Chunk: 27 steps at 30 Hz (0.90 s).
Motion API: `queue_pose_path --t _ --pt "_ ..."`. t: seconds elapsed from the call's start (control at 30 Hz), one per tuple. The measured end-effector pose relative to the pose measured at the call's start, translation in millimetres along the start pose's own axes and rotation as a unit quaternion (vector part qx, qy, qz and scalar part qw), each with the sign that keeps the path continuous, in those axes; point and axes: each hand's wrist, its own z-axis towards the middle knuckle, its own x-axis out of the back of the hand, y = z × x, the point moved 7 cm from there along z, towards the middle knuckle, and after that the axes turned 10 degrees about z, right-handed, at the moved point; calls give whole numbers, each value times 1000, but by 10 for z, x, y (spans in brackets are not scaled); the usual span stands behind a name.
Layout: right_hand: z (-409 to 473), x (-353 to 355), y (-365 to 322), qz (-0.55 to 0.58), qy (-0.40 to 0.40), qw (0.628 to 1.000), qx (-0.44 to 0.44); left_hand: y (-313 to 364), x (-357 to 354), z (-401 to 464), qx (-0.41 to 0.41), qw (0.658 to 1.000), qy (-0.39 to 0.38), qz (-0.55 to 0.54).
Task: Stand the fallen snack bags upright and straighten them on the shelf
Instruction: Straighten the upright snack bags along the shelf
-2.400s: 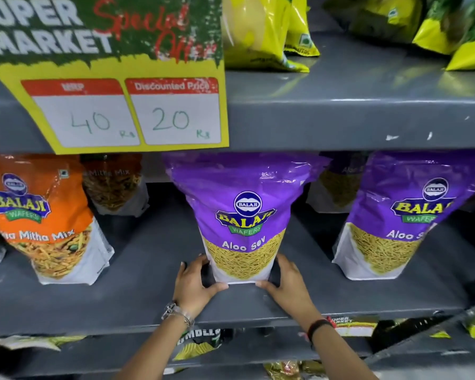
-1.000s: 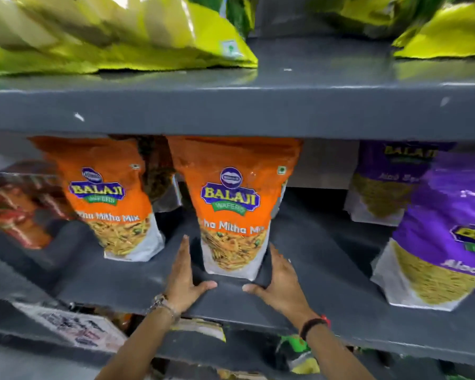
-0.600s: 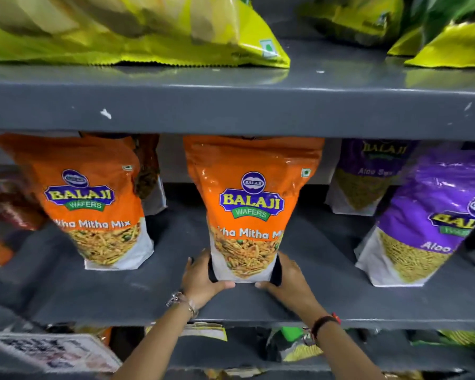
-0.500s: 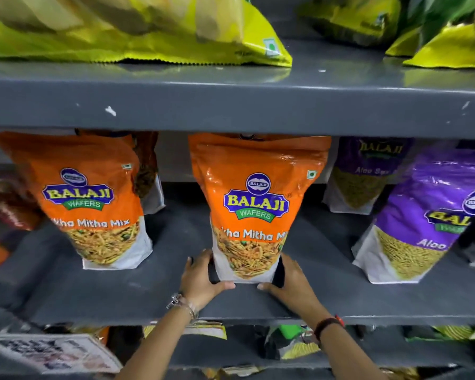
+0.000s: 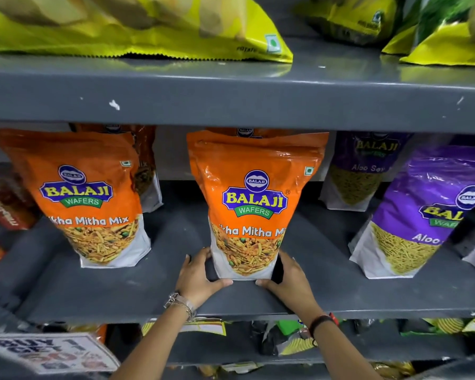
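An orange Balaji Mitha Mix bag [image 5: 254, 198] stands upright at the middle of the grey shelf [image 5: 176, 297]. My left hand [image 5: 199, 278] cups its lower left corner and my right hand [image 5: 288, 278] cups its lower right corner, thumbs along the bag's base. A second orange Mitha Mix bag [image 5: 88, 198] stands upright to the left, leaning slightly. A purple Aloo Sev bag [image 5: 422, 212] stands to the right, tilted, with another purple bag [image 5: 365, 168] farther back.
The upper shelf edge [image 5: 231, 102] hangs low over the bag tops; yellow bags [image 5: 137, 26] lie on it. Red packs [image 5: 3, 207] sit at far left. More bags [image 5: 291, 341] and a "Buy 1 Get 1" sign [image 5: 50, 355] fill the shelf below.
The view shifted from the purple Aloo Sev bag to the orange one. Both hands closed in on the orange bag's base and drew it slightly forward and upright.
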Motion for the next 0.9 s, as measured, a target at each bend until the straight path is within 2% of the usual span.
queue_pose_path --t 0.13,0.23,0.3,0.37,0.47,0.6,0.67,0.73,0.9 --pt "-14 -19 51 7 -20 1000 -18 -18 -35 10 -9 1000 -13 -16" --pt "-149 81 91 63 57 996 -36 -82 -7 -48 -17 994 -9 -108" --pt "-347 186 -26 65 139 988 11 -155 145 -165 -17 989 53 -138" --pt "-539 141 -319 17 152 980 128 -262 362 -312 -7 981 140 -132" --pt "-615 -265 -612 -9 54 975 216 -544 649 -516 15 963 241 -121" --pt "-436 -924 -811 44 -82 978 186 -1077 1006 -622 60 946 305 -97" --pt "-263 -1262 -871 55 -116 982 137 -1401 1158 -558 106 947 293 -74" --pt "-88 -1611 -931 56 -158 982 90 -1677 1231 -414 136 959 240 -72" --pt "343 -2172 -1101 47 -179 982 28 -2039 1336 -26 117 980 104 -120"
